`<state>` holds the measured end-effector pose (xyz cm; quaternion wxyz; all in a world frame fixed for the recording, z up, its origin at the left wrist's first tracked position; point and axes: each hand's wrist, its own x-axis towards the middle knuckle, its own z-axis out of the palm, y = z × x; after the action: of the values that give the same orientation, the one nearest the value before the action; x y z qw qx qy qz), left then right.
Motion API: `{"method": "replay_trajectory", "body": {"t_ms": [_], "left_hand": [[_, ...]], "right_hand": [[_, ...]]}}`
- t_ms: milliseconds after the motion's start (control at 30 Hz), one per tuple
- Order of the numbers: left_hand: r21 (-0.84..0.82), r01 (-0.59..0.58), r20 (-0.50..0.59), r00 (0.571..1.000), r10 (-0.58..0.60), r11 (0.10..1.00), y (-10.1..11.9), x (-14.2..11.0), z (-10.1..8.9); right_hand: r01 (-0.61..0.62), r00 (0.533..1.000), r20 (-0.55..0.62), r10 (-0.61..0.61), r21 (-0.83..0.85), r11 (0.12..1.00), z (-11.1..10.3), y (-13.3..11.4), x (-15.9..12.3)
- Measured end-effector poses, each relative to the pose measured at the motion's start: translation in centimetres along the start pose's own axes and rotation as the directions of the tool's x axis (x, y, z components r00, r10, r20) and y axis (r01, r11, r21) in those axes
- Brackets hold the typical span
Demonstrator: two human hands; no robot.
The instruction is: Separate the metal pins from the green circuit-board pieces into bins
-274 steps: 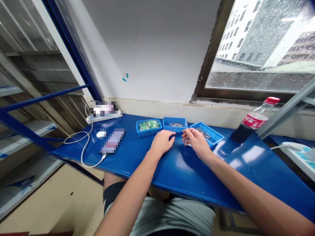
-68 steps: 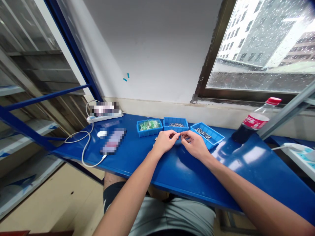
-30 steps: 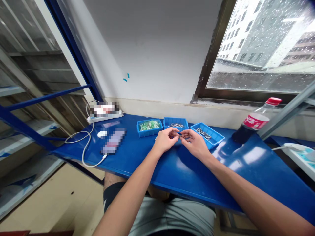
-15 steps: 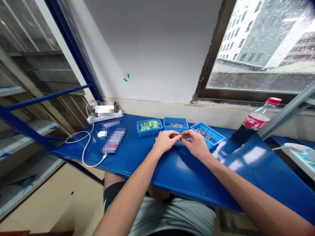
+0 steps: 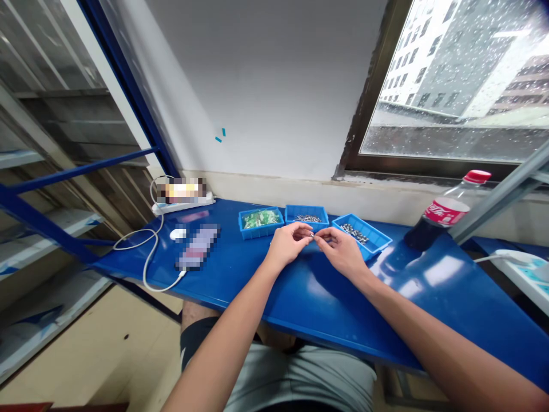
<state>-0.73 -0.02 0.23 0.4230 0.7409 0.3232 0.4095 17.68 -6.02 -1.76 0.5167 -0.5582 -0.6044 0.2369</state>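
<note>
My left hand (image 5: 288, 245) and my right hand (image 5: 338, 247) meet fingertip to fingertip above the blue table (image 5: 240, 269). Between their pinched fingers is a small metal piece (image 5: 312, 234), too small to name exactly. Just behind the hands stands a blue bin (image 5: 300, 211) with thin metal parts in it. To its left is a blue bin (image 5: 257, 232) of green and clear small pieces. A third blue bin (image 5: 377, 243), turned at an angle and partly covered by my right hand, holds short metal parts.
A cola bottle (image 5: 444, 214) stands at the right by a grey metal post (image 5: 497, 194). On the left lie a blurred phone (image 5: 199, 246) on a white cable (image 5: 148, 269), a white round object (image 5: 177, 234) and a power strip (image 5: 184, 205). Another white strip (image 5: 523, 272) sits far right.
My fingertips have drawn slightly apart, and a small metal piece now shows between them. The bins and the bottle stay where they were.
</note>
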Motion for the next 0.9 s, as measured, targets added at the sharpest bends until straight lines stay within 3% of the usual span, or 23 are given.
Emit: {"method": "replay_trajectory", "body": {"t_ms": [200,567,767,900], "left_hand": [[-0.155,0.055,0.005,0.999,-0.054,0.986,-0.03,0.0,0.08],[-0.2,0.074,0.009,0.997,-0.074,0.977,0.32,-0.07,0.12],[-0.11,0.033,-0.002,0.999,-0.034,0.993,0.22,-0.12,0.23],[0.166,-0.08,0.03,0.997,0.076,0.983,0.34,-0.24,-0.06]], "right_hand": [[-0.026,0.999,0.031,0.026,0.018,0.999,0.1,0.26,0.0],[-0.002,1.0,-0.008,0.002,0.005,1.0,0.17,0.19,0.03],[0.003,1.0,-0.021,-0.003,-0.004,1.0,0.31,0.09,-0.07],[0.007,0.999,-0.032,-0.008,-0.022,1.0,0.34,-0.04,-0.11]]}}
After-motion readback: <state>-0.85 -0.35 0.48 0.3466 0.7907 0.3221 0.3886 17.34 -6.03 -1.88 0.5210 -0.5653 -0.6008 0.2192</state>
